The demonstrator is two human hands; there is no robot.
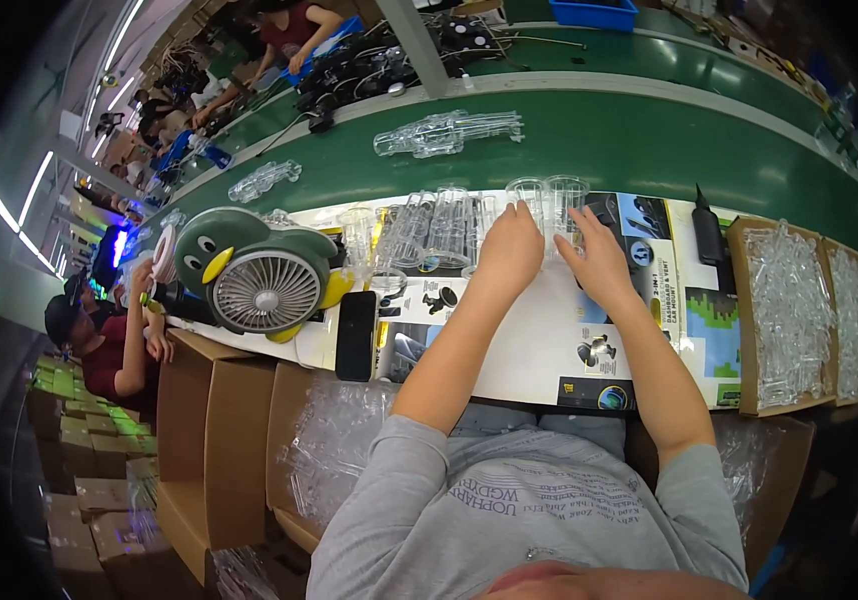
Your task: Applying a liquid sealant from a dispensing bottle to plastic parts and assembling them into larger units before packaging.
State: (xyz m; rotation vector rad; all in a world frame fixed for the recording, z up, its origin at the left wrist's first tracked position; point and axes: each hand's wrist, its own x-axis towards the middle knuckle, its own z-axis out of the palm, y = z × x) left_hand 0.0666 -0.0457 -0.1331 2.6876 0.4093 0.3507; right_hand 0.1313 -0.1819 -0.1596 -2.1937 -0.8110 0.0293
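Two clear plastic cup-like tubes stand side by side on the printed sheet in front of me. My left hand [511,252] has its fingers closed against the left tube [526,187]. My right hand [597,258] grips the right tube [567,186], thumb on its near side and fingers along its right side. Both tubes are partly hidden behind my fingers. To the left of my hands, several similar clear tubes [449,228] stand or lean in a row.
A penguin-shaped fan [267,290] and a black phone [356,336] are on my left. Cardboard trays of clear parts [791,310] and a black tool [706,232] lie right. Clear parts [444,134] rest on the green conveyor [589,125]. Open boxes [214,430] stand lower left; a co-worker [114,350] sits beyond.
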